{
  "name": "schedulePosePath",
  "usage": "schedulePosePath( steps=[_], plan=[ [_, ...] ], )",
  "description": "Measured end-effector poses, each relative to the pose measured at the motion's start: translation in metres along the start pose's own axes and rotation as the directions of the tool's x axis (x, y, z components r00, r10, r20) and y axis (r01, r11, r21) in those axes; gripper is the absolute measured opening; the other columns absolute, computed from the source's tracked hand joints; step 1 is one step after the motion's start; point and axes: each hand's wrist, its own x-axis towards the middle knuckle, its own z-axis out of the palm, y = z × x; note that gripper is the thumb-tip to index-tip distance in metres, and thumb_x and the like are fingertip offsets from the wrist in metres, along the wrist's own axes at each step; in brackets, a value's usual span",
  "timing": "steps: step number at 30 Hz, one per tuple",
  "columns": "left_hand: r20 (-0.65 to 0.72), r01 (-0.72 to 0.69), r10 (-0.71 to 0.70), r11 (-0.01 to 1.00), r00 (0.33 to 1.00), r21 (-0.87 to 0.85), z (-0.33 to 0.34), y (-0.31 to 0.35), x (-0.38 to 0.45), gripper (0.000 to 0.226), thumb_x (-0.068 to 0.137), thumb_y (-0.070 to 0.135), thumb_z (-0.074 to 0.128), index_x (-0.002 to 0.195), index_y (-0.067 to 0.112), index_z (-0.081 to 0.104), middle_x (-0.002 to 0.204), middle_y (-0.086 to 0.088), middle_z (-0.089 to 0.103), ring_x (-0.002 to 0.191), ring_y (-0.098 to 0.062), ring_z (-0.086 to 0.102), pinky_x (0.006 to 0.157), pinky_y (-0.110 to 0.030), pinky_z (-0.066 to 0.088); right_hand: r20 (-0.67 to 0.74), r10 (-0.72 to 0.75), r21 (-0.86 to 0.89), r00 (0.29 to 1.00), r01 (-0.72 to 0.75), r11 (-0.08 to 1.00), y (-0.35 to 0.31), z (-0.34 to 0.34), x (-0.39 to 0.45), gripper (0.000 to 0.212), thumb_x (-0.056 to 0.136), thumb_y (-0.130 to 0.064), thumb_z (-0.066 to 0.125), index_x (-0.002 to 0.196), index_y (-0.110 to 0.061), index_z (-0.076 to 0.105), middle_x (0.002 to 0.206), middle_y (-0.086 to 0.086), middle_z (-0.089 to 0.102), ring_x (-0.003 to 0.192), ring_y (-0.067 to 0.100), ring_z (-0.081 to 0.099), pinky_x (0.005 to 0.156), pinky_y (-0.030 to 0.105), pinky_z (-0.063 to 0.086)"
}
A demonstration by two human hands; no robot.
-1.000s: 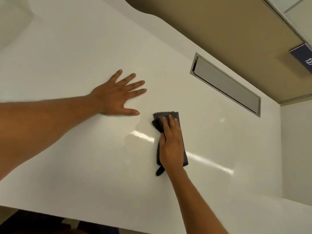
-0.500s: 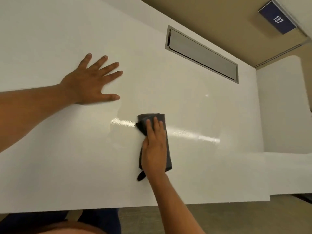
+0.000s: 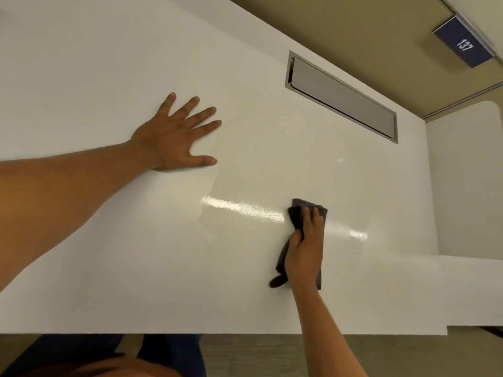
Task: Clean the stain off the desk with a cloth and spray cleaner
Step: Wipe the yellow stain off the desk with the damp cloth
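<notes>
- The right hand [image 3: 306, 248] lies on a folded dark grey cloth [image 3: 307, 210], palm pressing it flat to the white table [image 3: 109, 268], fingers close together and the thumb curled round its left edge.
- The cloth sits right of centre, near the front edge; its far end and a near corner show past the hand.
- The left hand [image 3: 174, 136] rests spread and flat on the table, well apart from the cloth and holding nothing.
- A faint damp-looking patch [image 3: 209, 197] lies between the hands; whether any stain remains I cannot tell under the glare.
- No spray bottle is in view.
- Risks: the cloth may unfold or slip from under the palm; wiping only on the right could leave the patch as streaks; moisture pushed far right could reach the recessed metal flap [image 3: 343, 97].
</notes>
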Motion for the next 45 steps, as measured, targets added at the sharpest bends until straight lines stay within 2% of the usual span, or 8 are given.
schedulePosePath(
  steps=[5,9,12,19,25,31,37,45],
  plan=[
    [-0.002,0.003,-0.003,1.0,1.0,0.01,0.001,0.0,0.0,0.099,0.089,0.094,0.002,0.172,0.038,0.0,0.182,0.01,0.002,0.17,-0.027,0.0,0.134,-0.062,-0.001,0.248,-0.341,0.048,0.907,0.34,0.939,0.015,-0.001,-0.072,0.082,0.101,0.005,0.056,0.159,-0.049,0.031,0.173,-0.021,0.02,0.163,0.007,0.012,0.132,0.027,0.012],
    [-0.003,0.008,-0.008,1.0,1.0,0.019,0.002,0.0,0.001,0.099,0.088,0.093,-0.003,0.171,0.039,-0.003,0.182,0.01,-0.001,0.17,-0.026,-0.002,0.134,-0.062,-0.002,0.172,-0.077,-0.031,0.982,0.083,0.996,0.077,-0.044,-0.022,0.076,0.103,0.004,0.051,0.156,-0.048,0.035,0.169,-0.035,0.013,0.161,0.004,0.016,0.131,0.043,0.025],
    [-0.003,0.01,-0.01,1.0,1.0,0.02,0.003,0.0,0.001,0.1,0.088,0.093,-0.004,0.172,0.039,-0.002,0.182,0.009,-0.001,0.17,-0.026,-0.003,0.134,-0.062,-0.001,0.055,0.063,-0.067,0.996,-0.059,0.996,0.086,-0.054,0.05,0.067,0.101,-0.003,0.044,0.16,-0.036,0.037,0.172,-0.013,0.026,0.157,0.022,0.033,0.122,0.057,0.038],
    [-0.011,0.008,-0.008,1.0,1.0,0.015,0.003,0.0,0.002,0.1,0.089,0.094,0.0,0.172,0.039,0.003,0.182,0.009,0.003,0.17,-0.027,0.0,0.135,-0.062,0.001,0.005,-0.096,0.01,0.995,0.096,0.995,-0.003,-0.003,0.162,0.066,0.089,0.009,0.047,0.152,-0.01,0.05,0.159,0.014,0.044,0.148,0.033,0.042,0.125,0.043,0.032],
    [-0.013,0.012,-0.011,1.0,1.0,0.019,0.002,-0.001,0.002,0.098,0.091,0.094,0.009,0.172,0.039,0.006,0.182,0.009,0.005,0.17,-0.026,0.002,0.135,-0.062,0.003,0.144,-0.324,0.073,0.935,0.317,0.946,-0.076,0.036,0.097,0.064,0.099,0.005,0.048,0.159,-0.014,0.043,0.172,0.008,0.029,0.161,0.024,0.022,0.133,0.039,0.017],
    [0.015,0.02,-0.021,0.999,1.0,0.028,0.002,0.0,0.002,0.097,0.091,0.093,0.006,0.172,0.04,-0.002,0.182,0.01,-0.003,0.17,-0.026,-0.005,0.135,-0.061,-0.001,0.282,-0.427,0.072,0.859,0.425,0.902,0.008,-0.003,0.031,0.074,0.102,0.004,0.05,0.159,-0.04,0.035,0.173,-0.016,0.023,0.163,0.01,0.014,0.132,0.032,0.016],
    [0.025,0.019,-0.02,0.999,0.999,0.037,0.001,0.001,0.002,0.097,0.091,0.092,0.005,0.172,0.039,-0.003,0.182,0.01,-0.005,0.17,-0.027,-0.006,0.134,-0.061,-0.002,0.097,-0.1,-0.028,0.99,0.104,0.994,0.022,-0.028,0.167,0.062,0.101,0.005,0.045,0.16,-0.015,0.04,0.171,0.004,0.031,0.16,0.026,0.027,0.13,0.05,0.025],
    [0.023,0.02,-0.022,0.998,0.999,0.057,-0.003,0.002,0.001,0.097,0.091,0.092,0.006,0.172,0.039,-0.001,0.183,0.009,-0.003,0.17,-0.027,-0.003,0.135,-0.061,0.0,0.18,-0.391,0.027,0.903,0.393,0.919,-0.096,0.036,0.172,0.064,0.096,0.009,0.047,0.158,-0.005,0.042,0.17,0.016,0.031,0.16,0.035,0.023,0.132,0.047,0.019]
  ],
)
